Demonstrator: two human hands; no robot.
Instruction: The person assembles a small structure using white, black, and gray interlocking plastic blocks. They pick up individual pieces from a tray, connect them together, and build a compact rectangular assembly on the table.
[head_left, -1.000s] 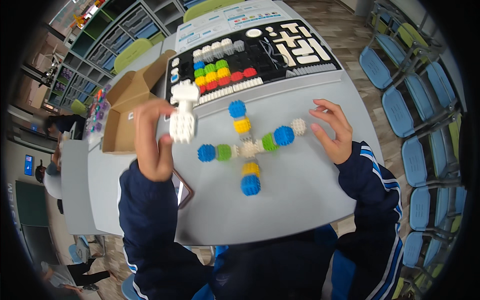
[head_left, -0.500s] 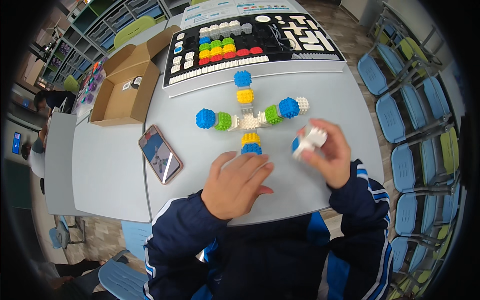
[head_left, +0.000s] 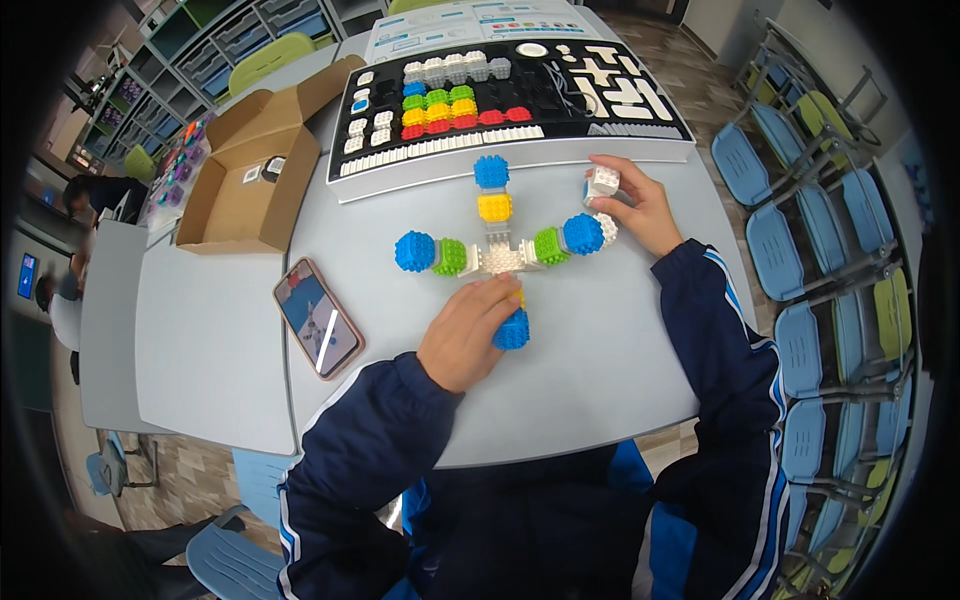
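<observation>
A cross-shaped block model (head_left: pixel 500 258) lies on the table in front of me, with a white studded centre and four arms. Its left and right arms carry green and blue studded blocks; the far and near ones, yellow and blue. My left hand (head_left: pixel 463 335) is closed over the near arm, hiding part of its yellow block. Between thumb and fingers of my right hand (head_left: pixel 645 212) is a white block (head_left: pixel 604 181), beyond the right arm's blue end. A white studded block (head_left: pixel 607 228) sits at that end, just below my right fingers.
Behind the model stands a parts box (head_left: pixel 440 160) with coloured blocks in black slots. An open cardboard box (head_left: pixel 235 215) is at the back left. A phone (head_left: pixel 318 318) lies left of my left hand. Stacked blue chairs (head_left: pixel 800 250) line the right; people are at far left.
My right hand has carried the white block away from me, to beyond the model's right end. My left hand has moved forward onto the near arm.
</observation>
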